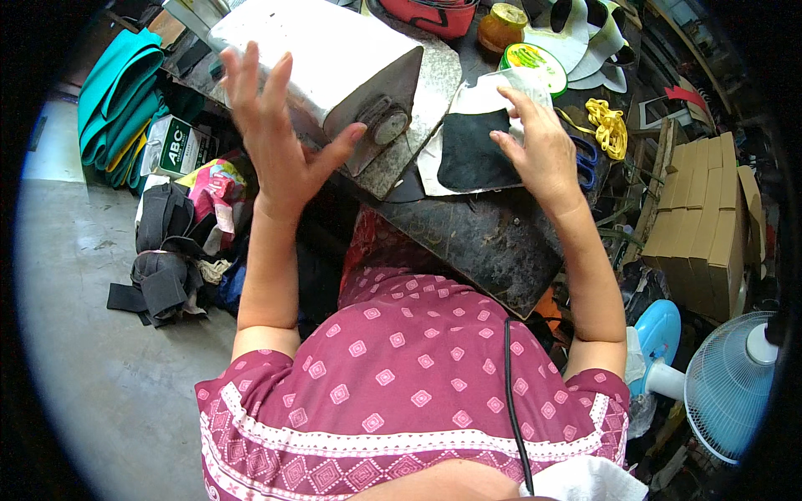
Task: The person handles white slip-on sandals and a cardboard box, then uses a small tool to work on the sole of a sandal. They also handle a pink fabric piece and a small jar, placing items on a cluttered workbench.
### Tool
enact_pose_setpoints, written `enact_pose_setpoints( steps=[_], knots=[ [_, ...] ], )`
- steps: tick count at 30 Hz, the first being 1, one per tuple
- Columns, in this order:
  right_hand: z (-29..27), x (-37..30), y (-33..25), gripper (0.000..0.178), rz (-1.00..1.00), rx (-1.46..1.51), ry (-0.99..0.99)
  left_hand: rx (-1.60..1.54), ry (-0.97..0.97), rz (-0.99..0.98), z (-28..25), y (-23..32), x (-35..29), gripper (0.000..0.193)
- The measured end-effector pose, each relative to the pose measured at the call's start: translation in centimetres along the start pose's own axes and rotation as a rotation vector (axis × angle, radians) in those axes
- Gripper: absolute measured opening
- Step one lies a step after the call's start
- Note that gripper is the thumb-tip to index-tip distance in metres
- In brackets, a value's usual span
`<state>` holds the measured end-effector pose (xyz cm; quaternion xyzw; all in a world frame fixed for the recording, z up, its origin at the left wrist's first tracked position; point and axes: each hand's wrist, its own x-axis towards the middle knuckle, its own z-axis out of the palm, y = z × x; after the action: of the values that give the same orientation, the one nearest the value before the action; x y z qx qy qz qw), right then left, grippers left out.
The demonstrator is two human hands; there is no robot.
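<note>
The right hand (pixel 543 146) lies flat with fingers together, pressing a black patch (pixel 474 150) onto a white sheet (pixel 484 93) on the worn bench (pixel 493 242); it pins rather than pinches. The left hand (pixel 271 134) is raised with fingers spread wide, holding nothing, its thumb tip close to the round knob (pixel 386 121) on the end of the grey machine (pixel 326 58). To do this well, I judge the pressing palm should stay square over the patch so its edges keep aligned with the sheet beneath, while the free hand works the machine without jogging the bench. Counted: one patch and one sheet under the right hand; one machine beside the left. Beyond the right fingertips sit one green tin (pixel 535 63), one amber jar (pixel 501 27) and one coil of yellow cord (pixel 608 127). Well outward of the right wrist are stacked cartons (pixel 706 217), too merged to number, and one fan (pixel 731 384). Outward of the left hand lie teal rolls (pixel 121 100), uncountable.
</note>
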<state>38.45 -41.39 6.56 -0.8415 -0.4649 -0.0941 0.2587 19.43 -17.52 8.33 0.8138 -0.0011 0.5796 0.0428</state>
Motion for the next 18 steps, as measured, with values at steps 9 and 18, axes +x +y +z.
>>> enact_pose_setpoints(
  steps=[9, 18],
  knots=[
    [-5.2, -0.3, 2.4, 0.047, 0.119, 0.952, 0.283, -0.332, -0.337, 0.146, 1.7, 8.1, -4.0, 0.024],
    [-4.3, -0.7, 16.4, 0.045, 0.466, 0.147, 0.334, -0.343, -0.685, -0.040, 5.2, 9.3, -4.5, 0.042]
  ],
)
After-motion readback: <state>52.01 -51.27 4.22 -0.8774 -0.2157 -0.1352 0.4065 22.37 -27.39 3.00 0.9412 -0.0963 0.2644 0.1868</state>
